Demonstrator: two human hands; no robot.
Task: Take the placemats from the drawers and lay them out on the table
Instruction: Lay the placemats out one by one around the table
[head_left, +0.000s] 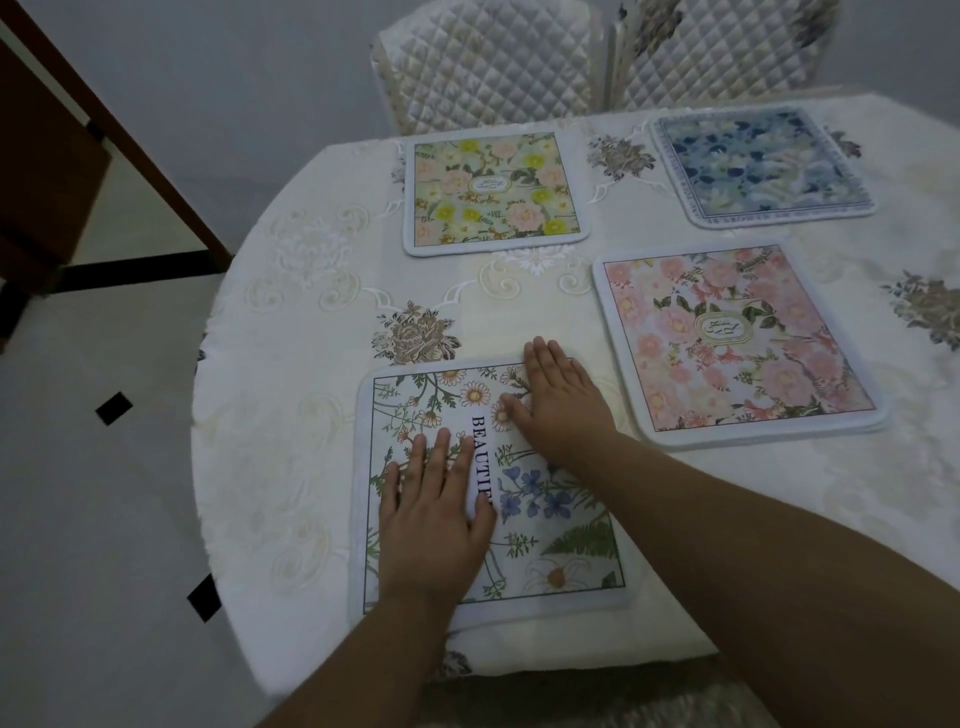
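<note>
Several floral placemats lie flat on the round table (291, 364). Nearest me is a white placemat with daisies and blue flowers (561, 551). My left hand (434, 514) rests flat on its left half, fingers straight. On its far right corner my right hand (558, 402) presses flat with the fingers together. A pink floral placemat (737, 343) lies to the right, a yellow-and-pink one (493, 189) at the far middle, and a blue one (761, 166) at the far right.
An embroidered cream tablecloth (535, 301) covers the table. Two chairs with quilted covers (488, 62) stand at the far side. A dark wooden cabinet edge (52, 171) is at the left, over a pale tiled floor (93, 467) with black insets.
</note>
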